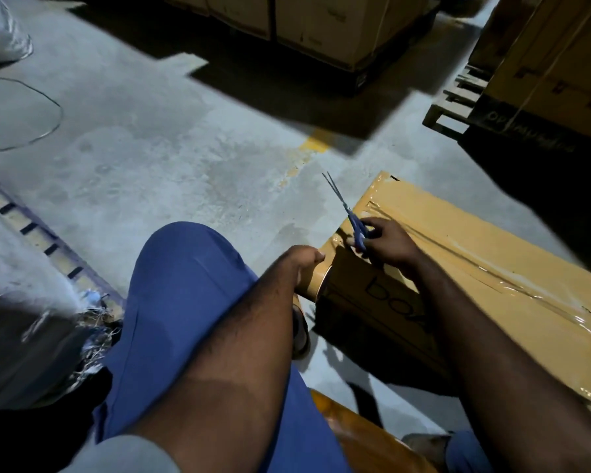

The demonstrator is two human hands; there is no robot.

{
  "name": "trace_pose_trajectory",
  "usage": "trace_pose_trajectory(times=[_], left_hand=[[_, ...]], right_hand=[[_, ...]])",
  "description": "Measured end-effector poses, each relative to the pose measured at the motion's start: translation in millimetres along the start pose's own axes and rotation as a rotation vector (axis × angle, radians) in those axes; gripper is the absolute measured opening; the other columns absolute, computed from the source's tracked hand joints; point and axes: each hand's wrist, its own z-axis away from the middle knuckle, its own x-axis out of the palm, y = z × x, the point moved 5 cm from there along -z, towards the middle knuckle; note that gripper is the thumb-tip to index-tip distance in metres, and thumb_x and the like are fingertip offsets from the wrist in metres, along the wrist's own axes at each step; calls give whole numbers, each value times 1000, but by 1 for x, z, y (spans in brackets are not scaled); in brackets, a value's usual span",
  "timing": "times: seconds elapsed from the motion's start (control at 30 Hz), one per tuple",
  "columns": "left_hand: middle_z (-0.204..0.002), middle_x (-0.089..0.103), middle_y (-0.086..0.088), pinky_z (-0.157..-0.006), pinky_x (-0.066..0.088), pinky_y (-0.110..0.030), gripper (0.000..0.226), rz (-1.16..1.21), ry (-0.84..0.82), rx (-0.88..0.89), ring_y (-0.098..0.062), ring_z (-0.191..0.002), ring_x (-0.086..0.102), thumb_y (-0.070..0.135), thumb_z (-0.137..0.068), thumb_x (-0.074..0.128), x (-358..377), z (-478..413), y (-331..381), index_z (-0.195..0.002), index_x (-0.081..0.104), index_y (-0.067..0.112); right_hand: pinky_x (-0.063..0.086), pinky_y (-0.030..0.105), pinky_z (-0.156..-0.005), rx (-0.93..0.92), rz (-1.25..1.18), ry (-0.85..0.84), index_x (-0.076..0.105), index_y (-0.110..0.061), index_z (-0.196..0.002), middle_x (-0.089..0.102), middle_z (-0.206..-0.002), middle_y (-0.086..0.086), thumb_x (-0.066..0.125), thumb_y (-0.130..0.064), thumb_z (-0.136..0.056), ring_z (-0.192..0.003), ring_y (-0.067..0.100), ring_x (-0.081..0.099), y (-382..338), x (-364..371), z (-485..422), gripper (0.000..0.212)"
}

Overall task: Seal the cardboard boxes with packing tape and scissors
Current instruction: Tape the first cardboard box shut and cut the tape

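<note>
Cardboard box (492,240) lies on the concrete floor (185,158), its long axis running from the corner by the hands away along the glossy taped seam (475,264). It looks stiff but bulky. The film on top is probably slick, so the bare edges and corners would give the surest hold.

At the box's near end, the right grip (389,240) is curled round the handles of the blue scissors (355,225), just above the top corner. The blades are parted a little, and their thin points aim up and away from the box, over the floor. They are light and rigid with sharp tips, best held by the loops as they are now.

Against the box's end face, below that corner, the left grip (302,264) holds the tape roll (316,281), with its open core facing the cardboard. The fingers are hidden, so how they wrap the roll cannot be told. The tape is likely thin and sticky, prone to fold on itself unless kept taut for a cut.
</note>
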Motion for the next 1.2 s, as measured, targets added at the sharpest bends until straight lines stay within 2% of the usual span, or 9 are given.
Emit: trace_pose_trajectory(times=[0.07, 0.17, 0.23, 0.37, 0.53, 0.73, 0.97, 1.07, 1.2], left_hand=[[-131, 63, -18, -103, 48, -58, 59, 53, -14, -58, -40, -120, 60, 34, -69, 71, 1, 5, -3, -119, 64, 3], [-121, 66, -21, -95, 52, -52, 22, 94, 0, -77, -40, -112, 64, 27, -89, 65, 1, 41, 6, -99, 64, 6], [-110, 67, -22, -87, 53, -51, 22, 109, 26, -81, -39, -100, 66, 23, -93, 62, -1, 51, 8, -104, 63, 4], [-119, 66, -18, -96, 52, -50, 32, 86, 57, -72, -38, -107, 63, 22, -89, 65, 0, 54, 10, -113, 63, 1], [-115, 67, -20, -97, 52, -54, 32, 68, 59, -81, -40, -105, 64, 25, -87, 66, 3, 50, 7, -112, 65, 4], [-119, 63, -22, -90, 53, -57, 29, 65, 37, -91, -43, -106, 62, 24, -88, 69, -3, 51, 10, -110, 65, 5], [-116, 63, -22, -98, 50, -59, 26, 69, -51, -157, -42, -104, 63, 25, -91, 69, -6, 64, 12, -105, 60, 5], [-120, 60, -23, -95, 49, -62, 43, 63, -72, -197, -45, -104, 61, 28, -87, 71, -5, 57, 10, -122, 58, 7], [-122, 59, -22, -99, 49, -58, 40, 66, -65, -180, -43, -107, 61, 26, -91, 68, -7, 62, 14, -122, 55, 5]], right_hand=[[48, 37, -73, 37, -114, -167, 68, -17, -124, 74, -100, 8, 82, -24, -81, -83, 21, 65, 5, -12, 28, 46], [43, 27, -63, 108, -91, -397, 72, -9, -114, 66, -84, 9, 78, -31, -79, -73, 17, 59, 21, -22, 59, 42], [44, 23, -61, 160, -61, -491, 72, -2, -109, 63, -85, 12, 75, -29, -86, -73, 18, 58, 33, -23, 69, 35], [43, 25, -55, 237, -35, -567, 63, 14, -107, 61, -84, 13, 81, -44, -82, -67, 20, 55, 53, -21, 73, 66], [35, 30, -54, 292, -18, -693, 68, -8, -91, 57, -78, 7, 79, -55, -78, -59, 17, 46, 59, -22, 76, 50], [39, 23, -51, 274, 9, -683, 64, -2, -98, 58, -73, 4, 83, -58, -67, -57, 14, 47, 41, -15, 67, 66], [34, 25, -50, 280, 40, -587, 66, -7, -85, 54, -70, 5, 72, -39, -90, -53, 14, 46, 27, -6, 40, 34], [37, 28, -53, 272, 58, -569, 68, -9, -78, 58, -69, 5, 70, -35, -94, -54, 15, 54, 21, -3, 33, 31], [45, 29, -55, 277, 121, -559, 72, -4, -91, 62, -77, 10, 70, -34, -95, -64, 20, 63, 18, -2, 25, 30]])
